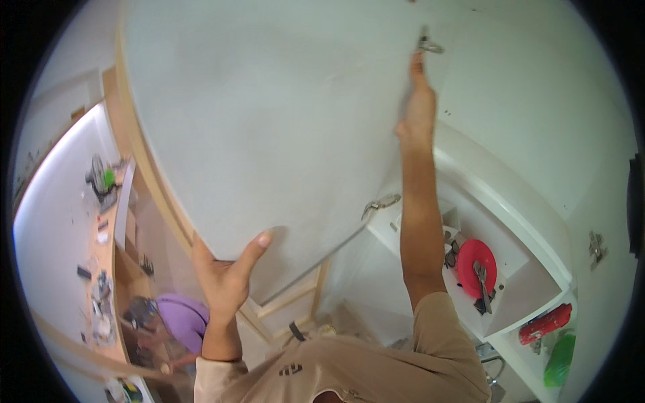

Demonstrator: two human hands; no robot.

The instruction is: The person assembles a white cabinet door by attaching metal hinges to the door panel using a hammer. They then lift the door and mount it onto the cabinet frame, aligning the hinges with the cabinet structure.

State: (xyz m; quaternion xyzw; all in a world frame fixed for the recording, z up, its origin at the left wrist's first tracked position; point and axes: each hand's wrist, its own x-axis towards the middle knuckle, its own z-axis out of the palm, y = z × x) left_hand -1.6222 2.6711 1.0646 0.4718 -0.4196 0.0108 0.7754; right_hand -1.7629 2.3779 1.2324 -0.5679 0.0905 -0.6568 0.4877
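Note:
A large white cabinet door (269, 134) with a light wood edge fills the middle of the view. My left hand (225, 279) grips its lower left edge, thumb on the white face and fingers out of sight behind. My right arm reaches far up along the door's right side. The right hand (421, 111) is seen edge-on, fingers stretched upward and touching or close beside a metal hinge (428, 46). A second metal hinge (381, 203) sits lower on the same side, beside my forearm.
At right, a white open shelf unit (521, 295) holds a red round dish (476, 258) with a metal tool (482, 289) on it. A red packet (545, 324) and green item (559, 359) lie nearby. Lower left, a person in purple (181, 321) is by a cluttered counter (111, 302).

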